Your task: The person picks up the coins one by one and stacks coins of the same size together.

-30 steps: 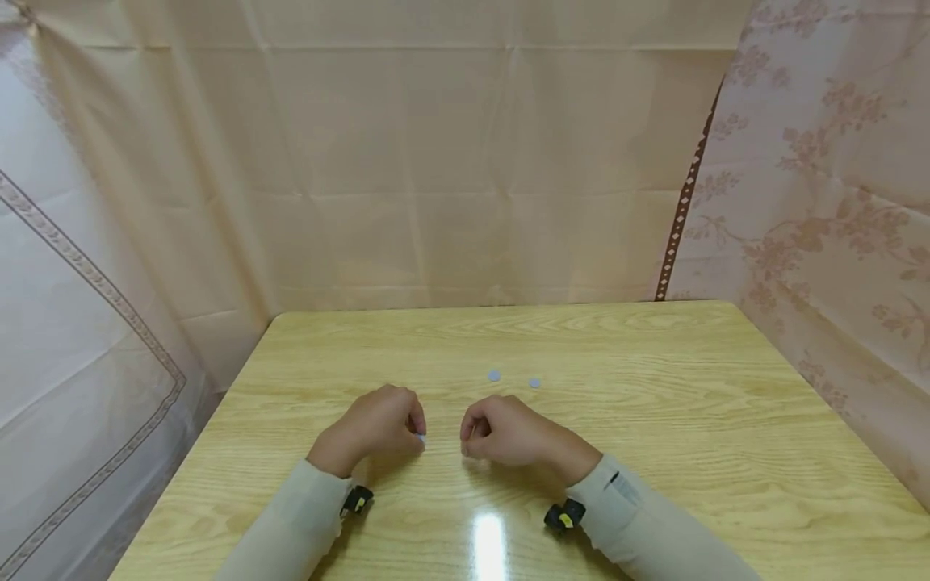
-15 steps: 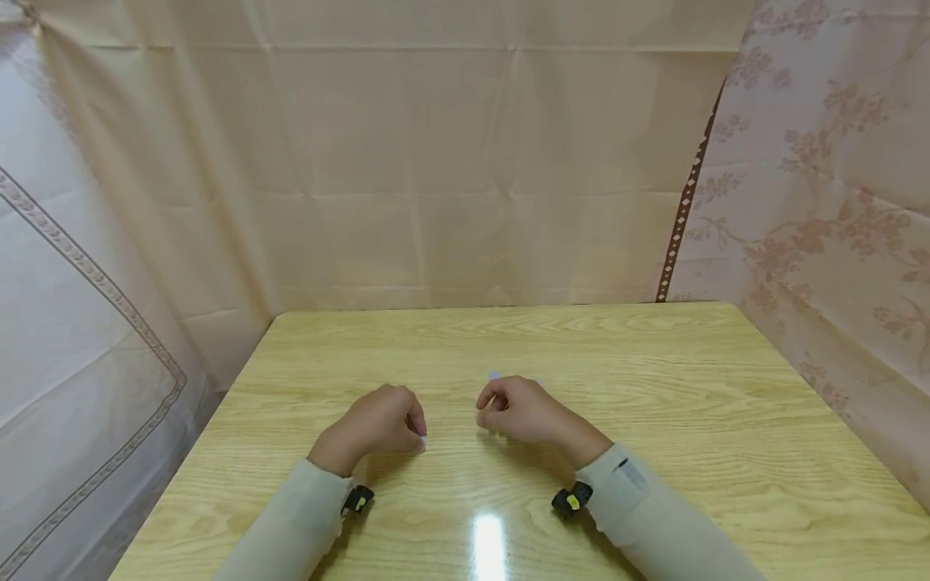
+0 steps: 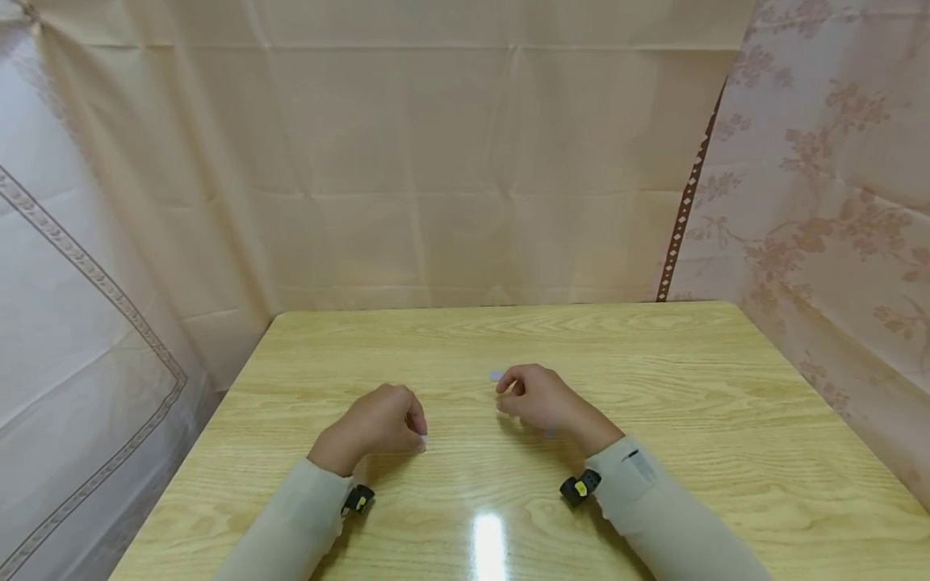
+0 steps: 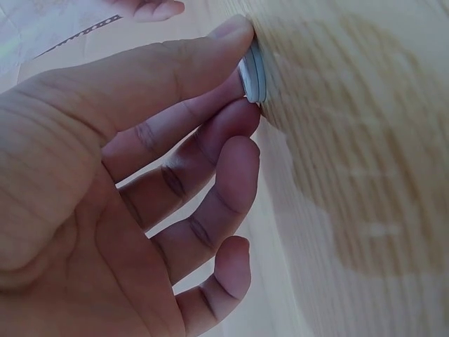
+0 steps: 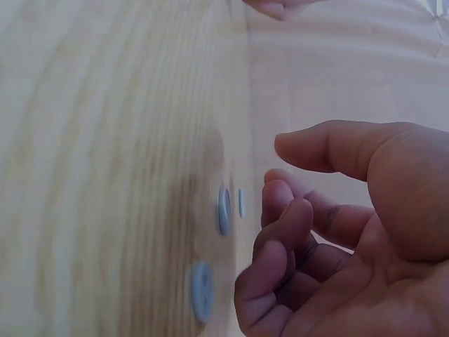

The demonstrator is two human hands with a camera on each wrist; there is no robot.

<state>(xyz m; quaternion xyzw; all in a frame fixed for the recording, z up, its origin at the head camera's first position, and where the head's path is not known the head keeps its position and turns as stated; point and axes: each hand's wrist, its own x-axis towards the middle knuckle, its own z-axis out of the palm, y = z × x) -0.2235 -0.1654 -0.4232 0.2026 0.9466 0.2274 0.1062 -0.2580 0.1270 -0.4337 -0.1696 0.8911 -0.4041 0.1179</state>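
Note:
My left hand (image 3: 376, 425) pinches two stacked pale blue, button-like discs (image 4: 255, 72) between thumb and fingertips, right at the tabletop. In the head view only a sliver of the stack shows. My right hand (image 3: 538, 397) hovers over the table, thumb apart from loosely curled fingers, holding nothing. Three more discs lie flat beside it in the right wrist view: a near disc (image 5: 202, 291), a middle disc (image 5: 224, 210) and a far disc (image 5: 241, 202). From the head, one disc (image 3: 496, 376) shows just beyond the right fingertips and another disc (image 3: 550, 433) below the wrist; the third is hidden.
The light wood-grain table (image 3: 349, 347) carries a bright light reflection (image 3: 489, 549) near its front. A beige cloth (image 3: 465, 177) hangs behind it, with a floral cloth (image 3: 821, 210) at the right. Each sleeve has a small black camera (image 3: 580, 488) at the cuff.
My right hand has moved away from the left, to the right and farther back, among the loose discs. It now covers one and uncovers another below the wrist. The left hand stays put.

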